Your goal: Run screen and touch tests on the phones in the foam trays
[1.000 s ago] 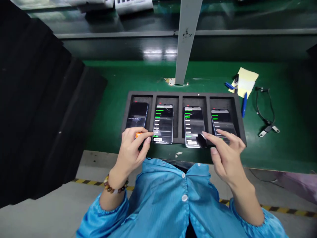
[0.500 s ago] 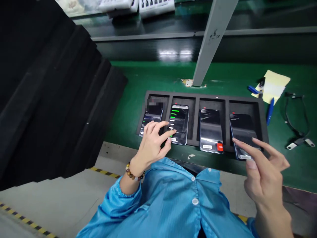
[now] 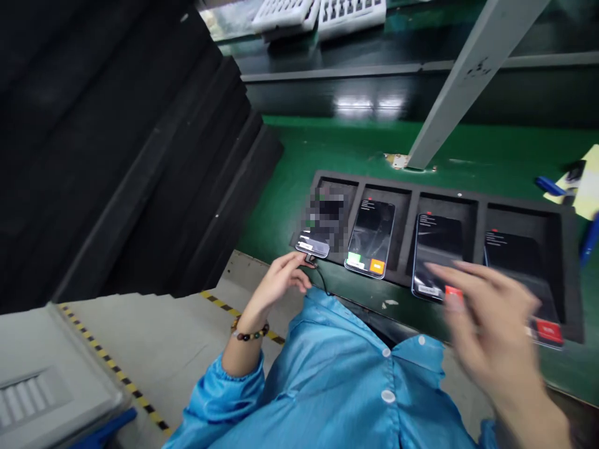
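Note:
Several phones lie in the compartments of a black foam tray (image 3: 477,202). At the lower edge of the leftmost phone (image 3: 314,244), which is partly pixelated, my left hand (image 3: 276,284) pinches the plug of a thin black cable (image 3: 322,279). Whether the plug sits fully in the phone cannot be made out. The second phone (image 3: 372,234) shows a green and an orange button. My right hand (image 3: 491,318), motion-blurred with fingers stretched and apart, hovers over the third phone (image 3: 437,243) and partly hides the rightmost phone (image 3: 515,249). It holds nothing visible.
A tall stack of black foam trays (image 3: 154,156) rises at left. A grey metal post (image 3: 463,87) stands behind the tray. White racks (image 3: 350,15) sit on the shelf. Yellow paper (image 3: 590,187) and blue pens (image 3: 550,185) lie at right.
My left hand has moved from the second phone's screen to the leftmost phone's lower edge, gripping a cable plug. My right hand has shifted off the rightmost phone's edge. The second phone's green list became buttons.

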{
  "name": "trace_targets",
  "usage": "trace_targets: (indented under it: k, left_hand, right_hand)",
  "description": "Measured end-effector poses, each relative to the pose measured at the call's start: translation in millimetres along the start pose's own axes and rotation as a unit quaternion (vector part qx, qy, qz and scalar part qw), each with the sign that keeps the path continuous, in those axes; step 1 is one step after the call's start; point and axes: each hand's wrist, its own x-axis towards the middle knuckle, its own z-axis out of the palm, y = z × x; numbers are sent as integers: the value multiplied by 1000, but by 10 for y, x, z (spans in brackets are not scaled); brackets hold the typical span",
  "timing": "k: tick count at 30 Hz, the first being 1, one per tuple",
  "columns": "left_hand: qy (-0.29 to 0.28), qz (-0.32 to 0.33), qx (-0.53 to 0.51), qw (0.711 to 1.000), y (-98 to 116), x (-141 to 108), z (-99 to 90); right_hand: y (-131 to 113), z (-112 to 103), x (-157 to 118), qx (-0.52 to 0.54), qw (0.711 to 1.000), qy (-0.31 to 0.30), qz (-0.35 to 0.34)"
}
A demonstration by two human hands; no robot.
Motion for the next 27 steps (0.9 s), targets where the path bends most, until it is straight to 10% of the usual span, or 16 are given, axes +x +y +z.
trace_targets:
  k: [4, 9, 27]
  left_hand:
    - [-37, -19, -104, 994, -36, 43, 154]
    - [-17, -10, -159, 987, -109, 75, 241]
    - [63, 15, -221, 973, -247, 50, 505]
  right_hand:
    - [-642, 552, 642, 76, 982, -115, -126]
    - [-832, 1043, 963, 58, 978, -142, -141]
    - [-843, 1029, 1046, 60, 977, -154, -135]
